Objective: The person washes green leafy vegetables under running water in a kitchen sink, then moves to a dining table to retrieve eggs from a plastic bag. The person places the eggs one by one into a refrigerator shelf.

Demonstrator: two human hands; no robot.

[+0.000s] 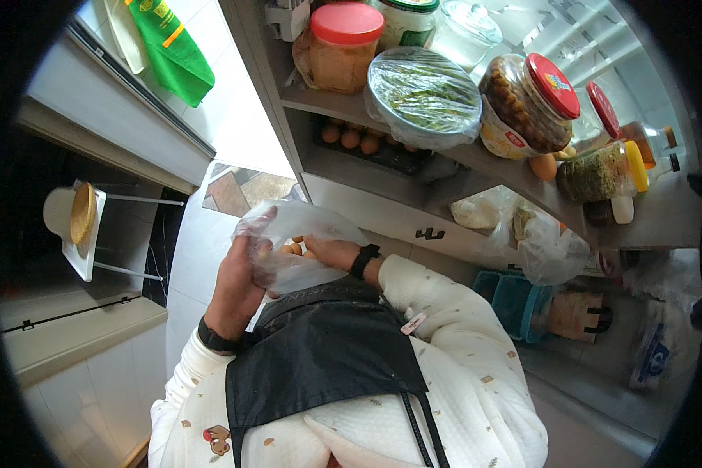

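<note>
In front of my apron, a translucent plastic bag (pixel 292 275) hangs between my hands, its mouth spread wide. My left hand (pixel 240 281) holds the bag's left side, with the thumb and fingers partly behind the film. My right hand (pixel 333 253) reaches into the mouth from the right; its fingertips are near several brown eggs (pixel 295 249) inside. Whether those fingers grip an egg is hidden. More brown eggs (pixel 351 139) sit in a black tray (pixel 386 158) on the lower shelf ahead.
Above the egg tray, a shelf (pixel 503 175) holds a film-covered bowl (pixel 424 96), a red-lidded jar (pixel 526 105) and a loose egg (pixel 543 167). Teal bins (pixel 518 304) stand low at right. A white chair (pixel 85 234) with a round woven seat pad is at left.
</note>
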